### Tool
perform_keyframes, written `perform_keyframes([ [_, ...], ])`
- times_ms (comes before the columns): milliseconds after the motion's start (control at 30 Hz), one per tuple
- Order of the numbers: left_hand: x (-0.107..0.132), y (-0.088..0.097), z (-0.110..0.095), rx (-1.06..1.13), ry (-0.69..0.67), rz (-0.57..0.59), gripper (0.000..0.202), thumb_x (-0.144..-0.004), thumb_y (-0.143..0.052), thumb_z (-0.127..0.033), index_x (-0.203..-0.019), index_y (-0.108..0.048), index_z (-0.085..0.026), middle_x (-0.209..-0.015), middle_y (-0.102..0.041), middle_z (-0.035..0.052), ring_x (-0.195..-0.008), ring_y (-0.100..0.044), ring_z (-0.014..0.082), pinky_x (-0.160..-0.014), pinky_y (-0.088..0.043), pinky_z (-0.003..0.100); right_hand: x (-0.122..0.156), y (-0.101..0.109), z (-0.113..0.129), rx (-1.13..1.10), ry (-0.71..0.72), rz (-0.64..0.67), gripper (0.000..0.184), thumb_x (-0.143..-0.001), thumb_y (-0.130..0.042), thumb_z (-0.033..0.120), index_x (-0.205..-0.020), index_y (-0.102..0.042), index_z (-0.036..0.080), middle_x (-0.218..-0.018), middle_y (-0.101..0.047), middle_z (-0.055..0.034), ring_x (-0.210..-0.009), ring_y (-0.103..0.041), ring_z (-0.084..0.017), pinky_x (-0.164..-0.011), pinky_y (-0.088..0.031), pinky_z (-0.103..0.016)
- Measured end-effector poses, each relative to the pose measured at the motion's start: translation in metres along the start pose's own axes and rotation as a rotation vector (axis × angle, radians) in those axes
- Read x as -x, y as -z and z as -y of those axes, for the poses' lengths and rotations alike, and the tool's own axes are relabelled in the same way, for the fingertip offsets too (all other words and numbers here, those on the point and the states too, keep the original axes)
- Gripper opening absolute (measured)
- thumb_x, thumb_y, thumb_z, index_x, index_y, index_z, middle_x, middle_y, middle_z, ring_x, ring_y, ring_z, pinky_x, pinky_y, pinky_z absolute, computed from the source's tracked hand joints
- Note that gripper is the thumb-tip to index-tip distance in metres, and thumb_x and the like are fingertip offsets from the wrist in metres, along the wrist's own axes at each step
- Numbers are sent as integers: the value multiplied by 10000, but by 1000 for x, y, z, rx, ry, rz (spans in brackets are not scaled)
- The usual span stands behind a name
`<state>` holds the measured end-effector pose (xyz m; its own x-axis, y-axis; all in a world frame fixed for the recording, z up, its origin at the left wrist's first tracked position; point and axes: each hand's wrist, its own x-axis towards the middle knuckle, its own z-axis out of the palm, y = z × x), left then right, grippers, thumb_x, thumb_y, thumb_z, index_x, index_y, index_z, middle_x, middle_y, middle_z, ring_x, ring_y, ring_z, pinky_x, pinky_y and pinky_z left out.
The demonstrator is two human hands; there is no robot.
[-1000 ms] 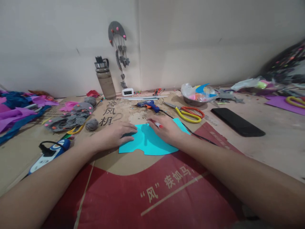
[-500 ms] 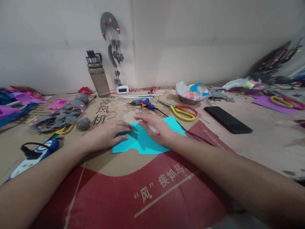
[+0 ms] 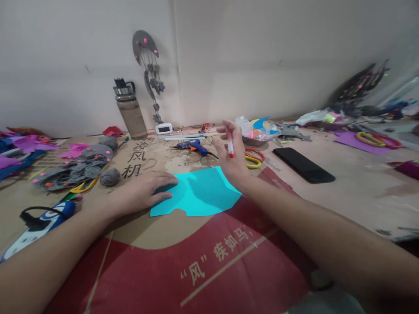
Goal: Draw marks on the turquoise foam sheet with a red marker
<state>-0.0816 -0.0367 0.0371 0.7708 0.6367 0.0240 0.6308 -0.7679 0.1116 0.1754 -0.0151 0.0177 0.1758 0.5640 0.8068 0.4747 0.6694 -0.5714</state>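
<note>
A bright turquoise sheet (image 3: 199, 192) with a notch cut in its near edge lies flat on the cardboard. My left hand (image 3: 152, 189) rests at the sheet's left edge, its fingers stretched out over the corner. Raised above the sheet's far right side, my right hand (image 3: 234, 161) holds a white pen (image 3: 230, 141) with a red end pointing toward me. Behind that hand, scissors with yellow and red handles (image 3: 253, 161) are partly hidden. Beyond the sheet lies a blue glue gun (image 3: 196, 147), its cable running behind my right hand.
A black phone (image 3: 303, 165) lies to the right. At left are a power strip (image 3: 39, 229), a grey yarn ball (image 3: 110, 177) and grey felt pieces (image 3: 73, 170). A water bottle (image 3: 131, 113), small clock (image 3: 163, 128) and metal bowl (image 3: 258, 138) stand along the wall.
My right hand has lifted off the turquoise sheet and moved up and right with the pen, now covering part of the scissors. My left hand stays on the sheet. The view has shifted slightly.
</note>
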Motion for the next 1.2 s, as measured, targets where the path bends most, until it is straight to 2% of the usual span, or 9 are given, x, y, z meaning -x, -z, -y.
perform_keyframes([
  [67, 0, -1, 2, 7, -5, -4, 413, -923, -466, -462, -1275, -553, -265, -1306, -577, 42, -1187, -533, 223, -1027, -402, 372, 2, 1, 11, -34, 96, 90, 279, -931, -456, 293, -1207, -460, 250, -1099, -568, -79, -1062, -530, -218, -953, -433, -442],
  [200, 0, -4, 6, 30, -33, -41, 383, -915, -480, -443, -1214, -605, -238, -1260, -608, 59, -1155, -557, 223, -1024, -407, 356, 21, -6, 33, -60, 250, 431, 245, -952, -425, 298, -1177, -498, 233, -1091, -611, -67, -1047, -542, -197, -946, -440, -405],
  [267, 0, -6, 7, 29, -41, -63, 375, -915, -479, -441, -1203, -612, -240, -1249, -612, 62, -1145, -561, 225, -1016, -416, 362, 30, -10, 35, -29, 261, 544, 257, -949, -431, 309, -1172, -511, 210, -1143, -602, -89, -1103, -516, -208, -967, -428, -409],
  [333, -2, -9, 7, 22, -58, -100, 373, -908, -493, -448, -1189, -619, -238, -1228, -618, 71, -1123, -567, 233, -999, -428, 375, 35, -12, 32, 13, 200, 604, 252, -947, -429, 308, -1166, -522, 223, -1149, -599, -89, -1119, -512, -210, -972, -427, -405],
  [500, -8, -22, 1, -3, -39, -211, 343, -920, -484, -430, -1104, -645, -189, -1137, -634, 97, -1065, -573, 241, -946, -451, 403, 38, -9, 24, 5, 99, 629, 241, -953, -420, 301, -1157, -519, 219, -1106, -613, -86, -1070, -534, -207, -948, -440, -408],
  [600, -9, -28, -2, -3, -24, -255, 309, -929, -477, -409, -1082, -654, -208, -1137, -637, 84, -1070, -570, 238, -939, -449, 403, 39, -7, 24, -26, 60, 607, 224, -959, -415, 302, -1130, -529, 214, -1093, -617, -81, -1067, -543, -198, -945, -437, -393],
  [833, -5, -27, -5, 37, -15, -227, 313, -944, -462, -385, -1132, -632, -202, -1155, -632, 83, -1095, -549, 225, -966, -423, 409, 40, -5, 20, -93, -131, 570, 233, -954, -442, 340, -1132, -548, 232, -1086, -650, -49, -1005, -588, -186, -900, -448, -364],
  [1000, -3, -29, -6, 18, -3, -252, 314, -944, -459, -386, -1125, -636, -200, -1231, -580, 99, -1118, -535, 244, -966, -416, 437, 40, -4, 21, -113, -255, 567, 249, -945, -457, 375, -1124, -562, 235, -1086, -660, -53, -1019, -597, -201, -900, -454, -382],
  [1200, -5, -24, -9, 23, -30, -213, 311, -950, -451, -367, -1122, -633, -184, -1153, -628, 92, -1065, -560, 230, -946, -422, 429, 40, -2, 21, -132, -296, 544, 232, -942, -461, 376, -1097, -570, 242, -1073, -660, -48, -1016, -602, -199, -901, -458, -379],
])
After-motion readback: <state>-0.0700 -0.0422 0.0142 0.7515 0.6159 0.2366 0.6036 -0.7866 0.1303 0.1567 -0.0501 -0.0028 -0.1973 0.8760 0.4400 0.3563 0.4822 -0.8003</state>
